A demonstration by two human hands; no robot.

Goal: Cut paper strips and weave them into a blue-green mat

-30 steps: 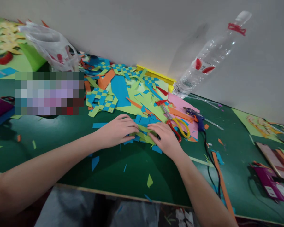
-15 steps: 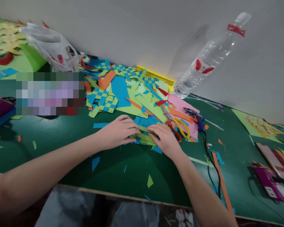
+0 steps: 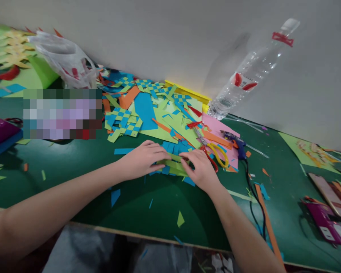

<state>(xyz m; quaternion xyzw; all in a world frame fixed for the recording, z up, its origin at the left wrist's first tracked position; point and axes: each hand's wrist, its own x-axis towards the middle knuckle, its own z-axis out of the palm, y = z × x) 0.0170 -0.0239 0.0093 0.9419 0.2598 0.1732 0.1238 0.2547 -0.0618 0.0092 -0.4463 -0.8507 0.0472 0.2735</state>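
My left hand (image 3: pixel 143 159) lies palm down on the green table (image 3: pixel 147 212), fingers pressed on a small bundle of green and blue paper strips (image 3: pixel 172 165). My right hand (image 3: pixel 200 168) meets it from the right, fingertips pinched on the same strips. Loose blue squares lie just behind the bundle. Red and yellow scissors (image 3: pixel 214 153) rest on pink paper right beside my right hand.
A heap of blue, green and orange paper and woven checker pieces (image 3: pixel 123 121) fills the table's back. A clear plastic bottle (image 3: pixel 250 72) leans at the wall. A glue gun (image 3: pixel 235 140) with black cord, a plastic bag (image 3: pixel 64 58) and purple cases (image 3: pixel 326 223) lie around.
My right fingers have curled inward and drawn the strip bundle slightly together. My left hand stays pressed in place. The view has shifted a little.
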